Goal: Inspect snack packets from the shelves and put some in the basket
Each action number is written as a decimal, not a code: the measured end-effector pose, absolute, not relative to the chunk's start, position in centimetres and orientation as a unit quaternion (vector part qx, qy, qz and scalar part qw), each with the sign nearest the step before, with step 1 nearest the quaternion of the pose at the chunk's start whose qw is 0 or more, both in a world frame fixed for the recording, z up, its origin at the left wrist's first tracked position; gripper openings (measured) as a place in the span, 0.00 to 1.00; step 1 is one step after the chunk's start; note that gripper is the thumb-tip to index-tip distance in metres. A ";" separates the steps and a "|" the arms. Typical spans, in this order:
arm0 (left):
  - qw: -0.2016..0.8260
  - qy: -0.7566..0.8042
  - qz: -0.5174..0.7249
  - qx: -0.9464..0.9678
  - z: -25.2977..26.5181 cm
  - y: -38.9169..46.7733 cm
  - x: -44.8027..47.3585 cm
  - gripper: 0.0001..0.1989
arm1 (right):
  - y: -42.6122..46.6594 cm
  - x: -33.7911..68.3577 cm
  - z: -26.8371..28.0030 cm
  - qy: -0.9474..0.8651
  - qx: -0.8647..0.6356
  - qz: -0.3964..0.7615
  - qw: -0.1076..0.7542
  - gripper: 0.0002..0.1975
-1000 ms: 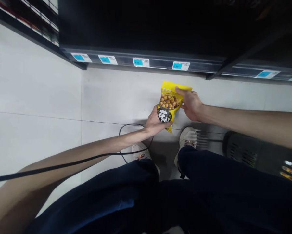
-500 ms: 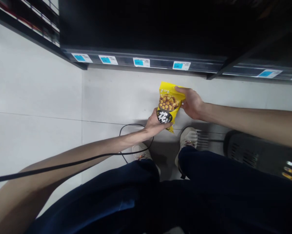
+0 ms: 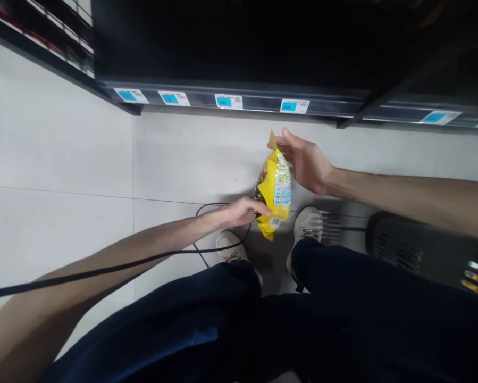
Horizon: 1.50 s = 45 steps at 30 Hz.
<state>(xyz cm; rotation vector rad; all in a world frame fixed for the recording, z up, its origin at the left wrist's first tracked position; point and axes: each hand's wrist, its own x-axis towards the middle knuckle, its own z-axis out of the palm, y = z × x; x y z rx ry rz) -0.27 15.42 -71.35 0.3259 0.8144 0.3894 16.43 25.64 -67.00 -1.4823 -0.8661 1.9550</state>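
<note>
A yellow snack bag (image 3: 271,186) is held over the floor between my hands, turned so that its side edge and printed back panel face me. Part of the dark label and the nut picture shows at its left. My left hand (image 3: 243,210) grips the bag's lower left, thumb across the front. At the bag's upper right, my right hand (image 3: 307,162) is open, its thumb raised away from the bag and its fingers partly hidden behind the top seal. Whether those fingers touch the bag I cannot tell.
A dark shelf edge (image 3: 258,102) with several price tags runs across beyond my hands. One black cable (image 3: 143,261) passes over my left forearm and loops near my shoes (image 3: 308,226). To the right on the floor stands a dark slotted basket (image 3: 406,255).
The bag has rotated from its front face to its side and back panel. My right thumb has come off the bag's top, and my left hand has shifted slightly left and down.
</note>
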 end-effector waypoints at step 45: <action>0.816 0.416 0.346 0.204 -73.7 15.6 0.6 0.30 | 25.3 16.7 -68.8 -0.300 -0.534 0.728 0.308 0.14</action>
